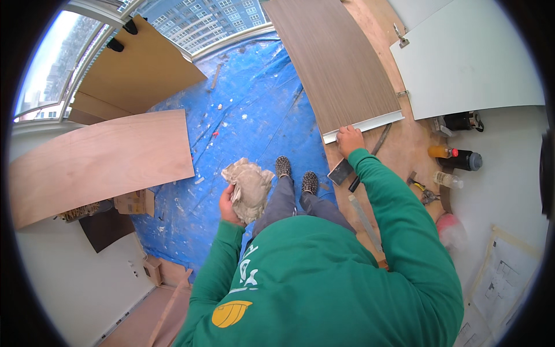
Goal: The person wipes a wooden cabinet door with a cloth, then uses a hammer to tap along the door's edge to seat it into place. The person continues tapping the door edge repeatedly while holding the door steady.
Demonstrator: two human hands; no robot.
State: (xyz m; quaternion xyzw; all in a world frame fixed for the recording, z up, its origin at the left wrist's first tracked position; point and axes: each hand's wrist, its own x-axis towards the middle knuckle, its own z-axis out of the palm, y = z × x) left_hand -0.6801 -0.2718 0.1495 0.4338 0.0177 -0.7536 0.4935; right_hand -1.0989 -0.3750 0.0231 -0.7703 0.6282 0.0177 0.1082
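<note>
A crumpled beige cloth point(250, 188) hangs in my left hand point(230, 205), whose fingers are wrapped round its left side. My right hand point(350, 139) has curled fingers on a white strip point(377, 122) along the near end of a wood-grain brown panel point(332, 61). The panel lies on a plywood surface point(414, 151) at the right. Just below that hand, a block with a dark face point(340, 172) and a long dark bar point(380, 143) lie on the plywood, and a pale flat strip point(364, 222) lies farther down, beside my right sleeve.
A blue tarp point(237, 98) with scraps covers the floor. A plywood sheet point(98, 156) lies at the left, brown boards point(136, 72) lean by the windows. A white panel point(468, 58) is at the top right, above bottles point(442, 151) and hand tools point(428, 196).
</note>
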